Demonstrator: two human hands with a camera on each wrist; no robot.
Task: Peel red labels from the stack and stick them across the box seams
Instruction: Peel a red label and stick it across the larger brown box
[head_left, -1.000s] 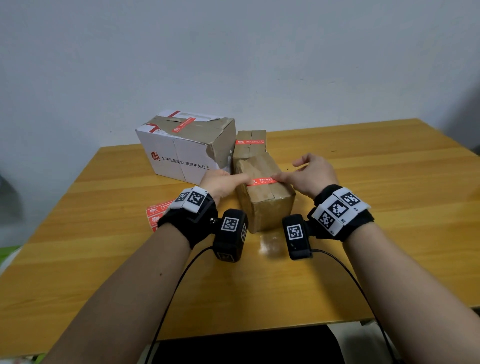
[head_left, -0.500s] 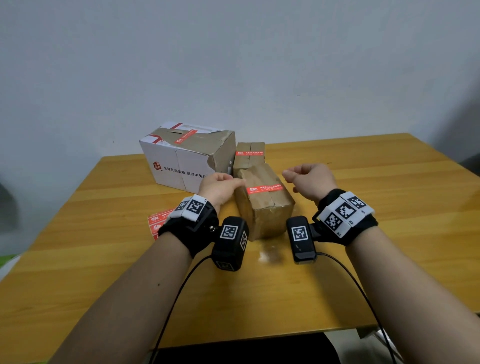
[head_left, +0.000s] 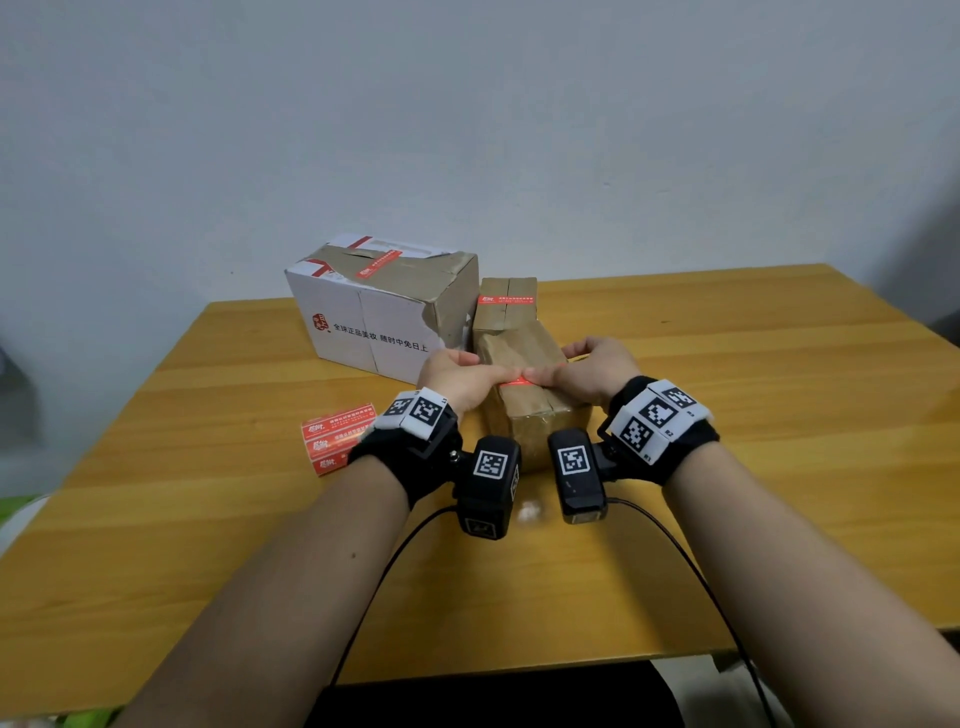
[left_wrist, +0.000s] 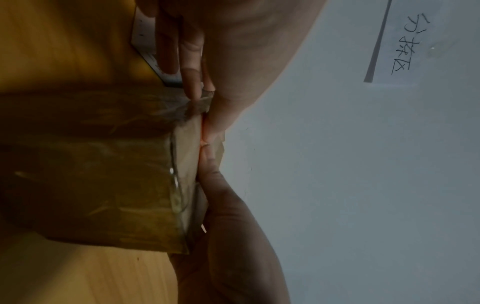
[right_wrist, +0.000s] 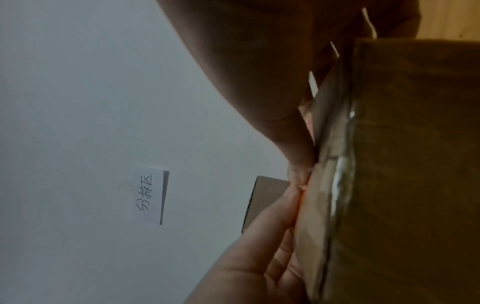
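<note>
On top of the near brown taped box (head_left: 535, 384), in the head view, my left hand (head_left: 457, 376) and right hand (head_left: 592, 371) have come back together; half a second ago both were lifted off. Straight fingertips now meet on the red label (head_left: 514, 384) lying across the seam, pressing it flat, gripping nothing. The label stack (head_left: 335, 439) lies on the table (head_left: 779, 415), left of the box. From the left wrist, the fingertips (left_wrist: 207, 131) touch at the box's top edge. The right wrist shows the same contact (right_wrist: 298, 176). I judge this label is being rubbed down and nearly done.
</note>
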